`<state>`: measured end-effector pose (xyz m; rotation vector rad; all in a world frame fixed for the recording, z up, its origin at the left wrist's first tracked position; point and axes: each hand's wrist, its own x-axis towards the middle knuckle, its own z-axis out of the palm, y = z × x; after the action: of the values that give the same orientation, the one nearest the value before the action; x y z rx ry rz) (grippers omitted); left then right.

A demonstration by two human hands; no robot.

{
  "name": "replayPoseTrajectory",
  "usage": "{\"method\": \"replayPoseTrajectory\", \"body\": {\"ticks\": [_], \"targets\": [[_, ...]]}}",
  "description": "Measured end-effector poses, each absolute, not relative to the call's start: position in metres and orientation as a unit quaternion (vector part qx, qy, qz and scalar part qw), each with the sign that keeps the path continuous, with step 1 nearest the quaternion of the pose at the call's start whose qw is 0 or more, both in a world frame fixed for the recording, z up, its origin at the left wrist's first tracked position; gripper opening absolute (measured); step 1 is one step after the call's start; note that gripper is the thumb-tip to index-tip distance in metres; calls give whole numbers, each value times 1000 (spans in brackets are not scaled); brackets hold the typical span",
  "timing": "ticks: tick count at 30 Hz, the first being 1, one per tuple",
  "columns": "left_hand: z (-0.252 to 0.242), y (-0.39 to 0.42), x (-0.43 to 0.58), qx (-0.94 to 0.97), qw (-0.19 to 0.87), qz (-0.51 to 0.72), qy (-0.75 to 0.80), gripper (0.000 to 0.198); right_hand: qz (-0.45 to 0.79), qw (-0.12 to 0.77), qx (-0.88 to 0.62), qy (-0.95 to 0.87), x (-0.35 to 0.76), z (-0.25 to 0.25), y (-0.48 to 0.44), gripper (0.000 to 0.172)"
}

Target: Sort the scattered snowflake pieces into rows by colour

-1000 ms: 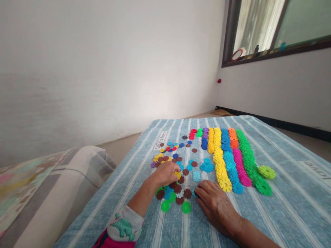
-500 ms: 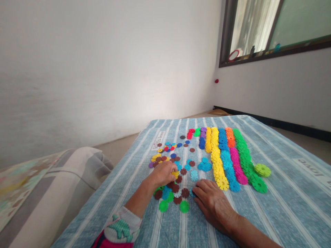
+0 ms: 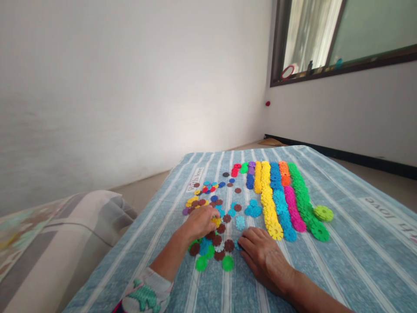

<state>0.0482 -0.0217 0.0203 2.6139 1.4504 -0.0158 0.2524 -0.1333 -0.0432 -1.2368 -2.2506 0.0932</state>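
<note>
My left hand (image 3: 201,224) is over the loose pile, its thumb and fingers pinched at a yellow notched plastic disc (image 3: 216,222). Brown discs (image 3: 229,245), green discs (image 3: 227,263) and a white one (image 3: 220,246) lie around it. To the right, my right hand (image 3: 265,256) rests low on the cloth with fingers together and bent, a blue disc (image 3: 237,244) at its fingertips, partly covered. A light blue disc (image 3: 240,223) lies just beyond those fingers. The thumb of the right hand is hidden.
Overlapping rows of discs by colour run away from me: yellow (image 3: 267,200), blue (image 3: 279,202), pink (image 3: 295,208), green (image 3: 301,195). Lime discs (image 3: 323,213) lie at their right. Striped cloth (image 3: 352,261) covers the surface. Grey-striped fabric (image 3: 87,226) is at left.
The whole view has shifted slightly, so everything appears a little further left. Both hands stay almost in place among the discs, the left fingers still at the yellow disc.
</note>
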Motion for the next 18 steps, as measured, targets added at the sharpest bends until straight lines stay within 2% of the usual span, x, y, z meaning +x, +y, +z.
{"method": "replayPoseTrajectory", "body": {"ticks": [5,11,18], "targets": [[25,-23,49,869,75,-9,489,18,32,278,-463,-841,252,-46,-132,6],[19,-19,47,871,65,-8,487,2,27,274,-470,-839,251,-44,-131,7],[20,-19,49,856,76,3,511,4,25,267,-474,-839,252,-43,-130,6]]}}
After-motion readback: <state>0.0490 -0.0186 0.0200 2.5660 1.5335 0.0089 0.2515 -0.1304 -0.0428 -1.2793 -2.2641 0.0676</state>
